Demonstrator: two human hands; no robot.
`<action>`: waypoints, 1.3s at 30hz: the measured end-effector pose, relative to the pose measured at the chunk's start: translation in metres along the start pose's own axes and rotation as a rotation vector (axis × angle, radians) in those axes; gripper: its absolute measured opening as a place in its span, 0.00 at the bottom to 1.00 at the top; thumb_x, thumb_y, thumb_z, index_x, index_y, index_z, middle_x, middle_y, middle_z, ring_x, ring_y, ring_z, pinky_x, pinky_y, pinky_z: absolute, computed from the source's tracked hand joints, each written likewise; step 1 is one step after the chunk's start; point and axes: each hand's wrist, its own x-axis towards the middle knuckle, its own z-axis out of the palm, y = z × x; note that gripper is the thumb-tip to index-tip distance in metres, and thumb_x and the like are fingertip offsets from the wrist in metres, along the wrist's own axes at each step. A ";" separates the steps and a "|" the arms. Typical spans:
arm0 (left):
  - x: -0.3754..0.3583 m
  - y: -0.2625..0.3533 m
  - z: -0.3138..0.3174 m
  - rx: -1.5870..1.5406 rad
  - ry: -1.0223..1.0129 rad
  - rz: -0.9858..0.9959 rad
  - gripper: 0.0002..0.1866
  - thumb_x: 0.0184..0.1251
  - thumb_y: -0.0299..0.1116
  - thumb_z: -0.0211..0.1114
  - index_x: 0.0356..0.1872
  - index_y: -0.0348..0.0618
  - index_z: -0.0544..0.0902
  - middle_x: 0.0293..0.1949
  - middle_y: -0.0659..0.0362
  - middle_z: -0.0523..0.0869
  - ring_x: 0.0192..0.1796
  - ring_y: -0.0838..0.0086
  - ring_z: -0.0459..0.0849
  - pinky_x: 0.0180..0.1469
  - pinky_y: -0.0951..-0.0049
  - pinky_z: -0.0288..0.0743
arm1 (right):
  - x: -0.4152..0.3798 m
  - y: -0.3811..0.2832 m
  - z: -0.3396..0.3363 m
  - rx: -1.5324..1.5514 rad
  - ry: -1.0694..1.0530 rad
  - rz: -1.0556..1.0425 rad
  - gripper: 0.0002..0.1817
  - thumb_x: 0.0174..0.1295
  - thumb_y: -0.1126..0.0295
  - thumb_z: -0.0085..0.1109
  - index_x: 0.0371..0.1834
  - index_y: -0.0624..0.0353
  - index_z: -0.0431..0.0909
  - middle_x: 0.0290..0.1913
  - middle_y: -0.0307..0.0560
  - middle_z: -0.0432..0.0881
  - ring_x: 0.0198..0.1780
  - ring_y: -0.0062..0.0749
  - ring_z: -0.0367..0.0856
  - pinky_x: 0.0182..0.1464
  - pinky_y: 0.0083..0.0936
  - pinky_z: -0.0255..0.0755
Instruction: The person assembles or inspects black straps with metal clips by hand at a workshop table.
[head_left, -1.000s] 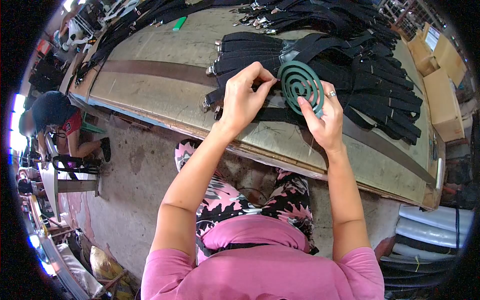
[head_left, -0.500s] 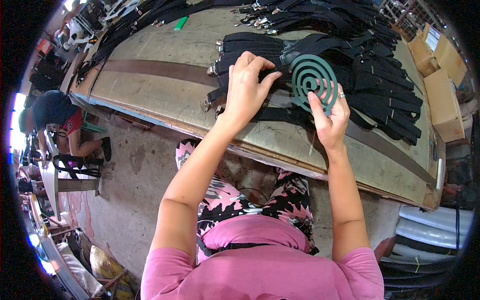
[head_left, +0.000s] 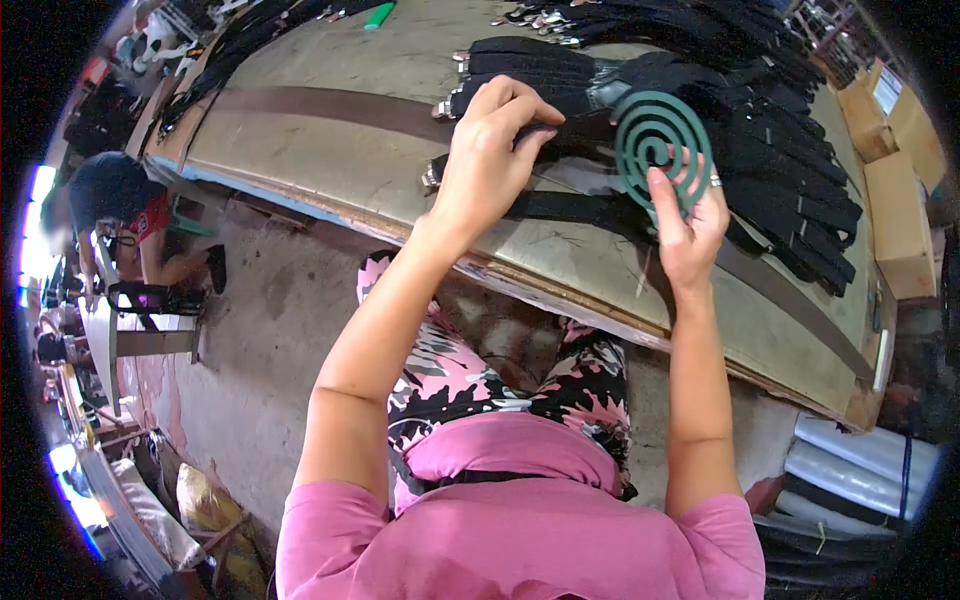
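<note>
My right hand holds a green spiral coil upright by its lower edge, thumb in front and fingers behind. My left hand reaches over the worktable and its fingers close on a black strap in a pile of black straps with metal clips. The coil hangs just right of my left hand, above the straps.
More strap bundles lie along the table's far side. A brown band runs across the tabletop. Cardboard boxes stand at the right. Another person sits on the floor at the left. Rolled grey material lies lower right.
My left hand let go of the coil and moved down onto the straps. My right hand carried the coil to the right and slightly up.
</note>
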 end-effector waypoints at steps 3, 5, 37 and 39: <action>-0.017 0.017 -0.037 -0.142 -0.140 -0.204 0.09 0.61 0.20 0.67 0.43 0.39 0.87 0.38 0.54 0.87 0.41 0.68 0.87 0.44 0.72 0.79 | 0.001 0.004 -0.003 0.003 0.019 -0.002 0.07 0.64 0.76 0.65 0.40 0.68 0.81 0.40 0.46 0.81 0.40 0.27 0.78 0.43 0.22 0.71; -0.030 0.012 -0.054 -0.253 -0.349 -0.352 0.11 0.67 0.21 0.62 0.49 0.35 0.84 0.41 0.51 0.88 0.45 0.64 0.88 0.49 0.69 0.80 | 0.001 0.001 -0.002 0.107 0.010 0.108 0.05 0.66 0.77 0.63 0.40 0.68 0.82 0.42 0.46 0.83 0.41 0.26 0.79 0.46 0.21 0.72; -0.076 0.000 -0.071 0.129 -0.155 -0.370 0.18 0.51 0.41 0.80 0.32 0.35 0.88 0.27 0.53 0.77 0.30 0.63 0.79 0.34 0.65 0.72 | -0.069 -0.072 0.074 0.636 -0.054 0.513 0.11 0.70 0.76 0.58 0.54 0.66 0.80 0.52 0.45 0.85 0.51 0.26 0.83 0.56 0.25 0.74; -0.078 0.001 -0.068 0.148 -0.127 -0.377 0.17 0.52 0.40 0.79 0.31 0.35 0.88 0.26 0.53 0.77 0.29 0.63 0.79 0.34 0.65 0.72 | -0.071 -0.070 0.073 0.666 -0.064 0.480 0.12 0.70 0.77 0.58 0.54 0.66 0.80 0.52 0.46 0.84 0.51 0.27 0.83 0.56 0.25 0.75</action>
